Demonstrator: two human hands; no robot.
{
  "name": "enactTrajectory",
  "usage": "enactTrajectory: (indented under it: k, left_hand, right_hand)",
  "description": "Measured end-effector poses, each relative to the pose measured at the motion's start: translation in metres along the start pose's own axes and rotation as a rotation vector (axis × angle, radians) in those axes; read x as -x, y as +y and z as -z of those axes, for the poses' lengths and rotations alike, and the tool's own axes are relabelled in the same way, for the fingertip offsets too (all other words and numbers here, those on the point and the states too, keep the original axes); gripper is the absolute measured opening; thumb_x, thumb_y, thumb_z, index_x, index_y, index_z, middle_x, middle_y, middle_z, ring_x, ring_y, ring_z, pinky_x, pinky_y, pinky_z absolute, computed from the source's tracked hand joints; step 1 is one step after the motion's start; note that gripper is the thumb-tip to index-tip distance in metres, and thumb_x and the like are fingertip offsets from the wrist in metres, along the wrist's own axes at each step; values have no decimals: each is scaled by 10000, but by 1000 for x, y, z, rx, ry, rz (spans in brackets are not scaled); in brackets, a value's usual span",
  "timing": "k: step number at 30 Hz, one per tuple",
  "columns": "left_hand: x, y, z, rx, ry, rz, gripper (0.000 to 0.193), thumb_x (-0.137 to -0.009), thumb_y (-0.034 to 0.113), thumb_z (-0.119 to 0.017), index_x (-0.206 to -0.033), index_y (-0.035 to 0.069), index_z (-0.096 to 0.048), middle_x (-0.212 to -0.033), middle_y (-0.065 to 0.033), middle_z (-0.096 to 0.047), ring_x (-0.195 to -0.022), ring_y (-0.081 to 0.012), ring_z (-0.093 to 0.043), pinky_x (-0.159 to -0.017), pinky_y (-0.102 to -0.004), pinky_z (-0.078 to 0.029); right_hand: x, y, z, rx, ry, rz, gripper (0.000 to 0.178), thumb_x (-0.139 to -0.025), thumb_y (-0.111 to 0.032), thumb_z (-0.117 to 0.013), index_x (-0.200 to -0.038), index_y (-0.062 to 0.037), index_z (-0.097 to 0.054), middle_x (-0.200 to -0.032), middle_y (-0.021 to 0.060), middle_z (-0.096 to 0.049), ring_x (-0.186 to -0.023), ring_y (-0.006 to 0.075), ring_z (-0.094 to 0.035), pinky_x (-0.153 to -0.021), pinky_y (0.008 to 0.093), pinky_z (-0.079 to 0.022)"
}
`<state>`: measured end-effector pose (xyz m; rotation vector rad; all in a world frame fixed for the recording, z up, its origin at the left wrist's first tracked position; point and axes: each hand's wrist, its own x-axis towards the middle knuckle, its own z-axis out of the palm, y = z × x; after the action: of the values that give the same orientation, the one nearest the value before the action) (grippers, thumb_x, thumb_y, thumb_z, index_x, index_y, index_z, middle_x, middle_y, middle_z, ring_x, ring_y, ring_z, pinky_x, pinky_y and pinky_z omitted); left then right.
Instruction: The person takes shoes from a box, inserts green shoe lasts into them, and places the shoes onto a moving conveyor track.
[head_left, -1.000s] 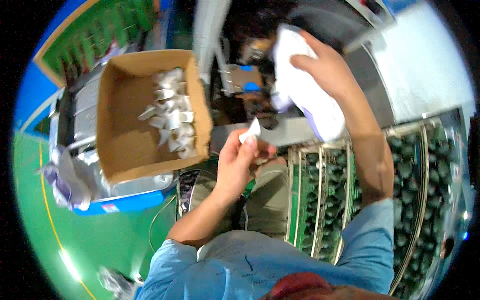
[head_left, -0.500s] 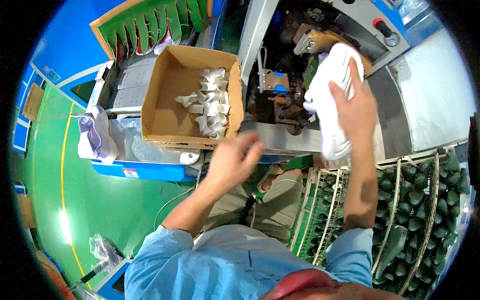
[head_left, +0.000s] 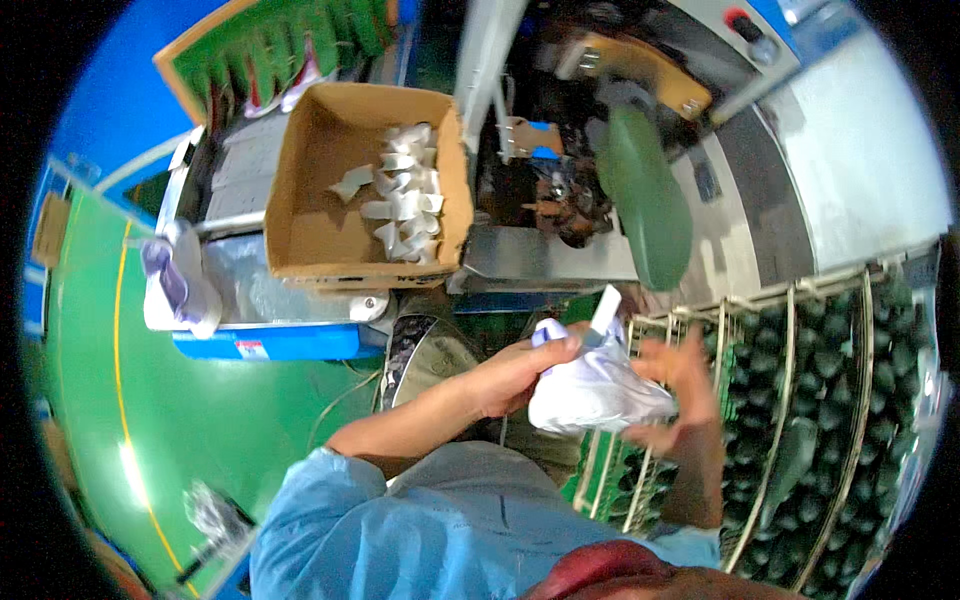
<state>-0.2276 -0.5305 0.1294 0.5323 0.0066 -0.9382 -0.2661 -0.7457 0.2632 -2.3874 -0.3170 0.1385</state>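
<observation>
In front of my body is a white shoe upper (head_left: 600,395) with pale lilac at its opening. My left hand (head_left: 528,372) grips it at the opening, thumb on top. A stiff white strip (head_left: 606,312) sticks up from the opening beside that thumb; I cannot make out whether it is loose or attached. My right hand (head_left: 680,385) is at the shoe's right end, smeared by motion, and whether it touches is unclear. Beyond, a bare green shoe last (head_left: 648,200) lies on the machine (head_left: 550,255).
A cardboard box (head_left: 370,275) with several curled white pieces (head_left: 405,195) stands left of the machine. Further left sits a white and lilac shoe (head_left: 182,280). On my right is a wire rack (head_left: 782,400) of dark green lasts. A green-flapped rack (head_left: 270,65) is at the back left.
The white shoe has come off the green last and moved down toward my body. My left hand has left the box's edge and taken hold of it. My right hand has moved nearer me.
</observation>
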Motion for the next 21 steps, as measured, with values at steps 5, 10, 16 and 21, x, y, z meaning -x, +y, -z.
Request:
enactTrajectory:
  k: [5,10,16,21]
  left_hand:
    - [12,-18,36,-774,164,-7,464,-829,341,-808,-1097,-5,-656,-1014,-73,-685,-917,-165,-632,-849,-298,-504]
    - [14,-42,45,-1127,173,83,367,-793,223,-815,-1037,1,-654,-1032,-80,-664,-942,-163,-614,-884,-293,-488]
    - [23,-73,62,-812,338,81,365,-793,79,-751,-1143,13,-671,-1086,-53,-652,-998,-162,-592,-914,-306,-469]
    - [21,-53,88,-797,282,109,440,-732,125,-751,-1135,-32,-672,-1072,-61,-646,-994,-166,-587,-921,-291,-441]
  right_hand:
    - [-125,12,17,-1424,-28,-70,518,-1045,-284,-522,-1473,-19,-403,-1251,226,-642,-1111,423,-661,-978,588,-550]
    - [-173,30,-19,-1543,207,-61,435,-882,-84,-721,-1285,-21,-569,-1034,174,-711,-816,355,-719,-754,544,-611]
    - [6,179,-78,-1789,257,68,651,-955,-304,-663,-1491,-57,-388,-1228,234,-649,-961,354,-717,-677,493,-641]
    - [208,265,-152,-1705,779,-554,563,-1031,-388,-533,-1440,-14,-434,-1131,264,-696,-794,243,-724,-594,317,-615]
